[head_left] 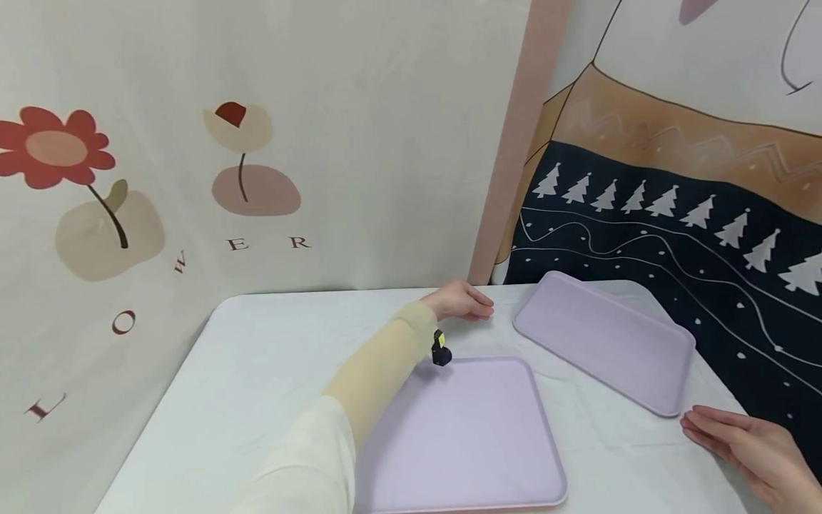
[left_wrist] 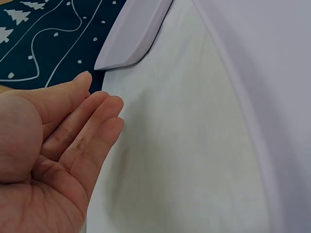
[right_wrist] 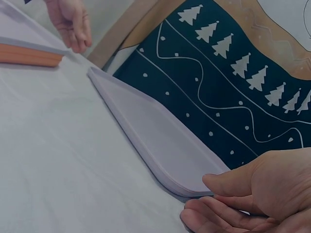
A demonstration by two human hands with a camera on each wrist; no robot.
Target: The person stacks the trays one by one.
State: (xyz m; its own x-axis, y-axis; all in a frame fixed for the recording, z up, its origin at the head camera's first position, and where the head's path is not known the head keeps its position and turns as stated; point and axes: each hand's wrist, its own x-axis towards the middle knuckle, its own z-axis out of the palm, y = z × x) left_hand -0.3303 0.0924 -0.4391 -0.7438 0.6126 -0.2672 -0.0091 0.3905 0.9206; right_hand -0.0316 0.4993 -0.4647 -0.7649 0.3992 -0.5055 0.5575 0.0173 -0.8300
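Note:
A small rectangular lilac tray [head_left: 604, 343] lies at an angle on the right of the table. My right hand [head_left: 758, 450] is beside its near right corner, fingers fairly straight. In the right wrist view the thumb of that hand [right_wrist: 262, 194] overlaps the tray's corner [right_wrist: 160, 141]; whether it touches is unclear. My left hand [head_left: 459, 300] is held over the far side of the table, left of the small tray, with loosely bent fingers and nothing in them. Under the left forearm lies a larger lilac tray [head_left: 475, 435], its left part hidden by the sleeve.
A white cloth [head_left: 212, 400] covers the table. An orange-brown piece [right_wrist: 29, 56] shows beneath the large tray's edge in the right wrist view. Behind hang a flower-printed cloth [head_left: 385, 143] and a dark cloth with white trees [head_left: 642, 235]. A small black device [head_left: 440, 350] sits at the left wrist.

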